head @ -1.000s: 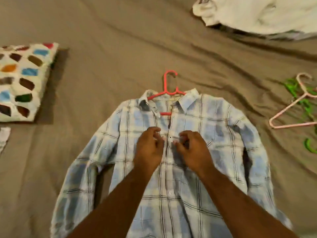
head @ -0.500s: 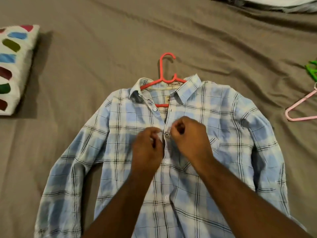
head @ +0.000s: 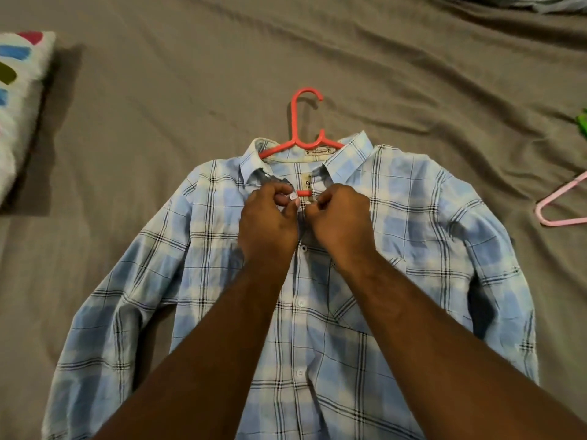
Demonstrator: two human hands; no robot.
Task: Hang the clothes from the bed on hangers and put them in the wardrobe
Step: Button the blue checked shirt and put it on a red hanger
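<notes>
A light blue plaid shirt [head: 413,236] lies flat on the grey-brown bed sheet [head: 190,106], front up, sleeves spread. A red hanger [head: 297,122] sits inside it, its hook sticking out past the collar. My left hand [head: 268,227] pinches the left edge of the shirt's front just below the collar, a white button between its fingertips. My right hand [head: 341,223] pinches the opposite edge of the front close beside it. Lower buttons down the front look fastened.
A white pillow with coloured patches [head: 19,100] lies at the left edge. A pink hanger [head: 559,211] and a bit of a green hanger [head: 583,120] lie at the right edge. Pale clothing [head: 540,1] shows at the top right.
Both hands have moved up the shirt front from the chest button to the one just below the collar. The view shifted, so the pillow and spare hangers sit nearer the frame edges.
</notes>
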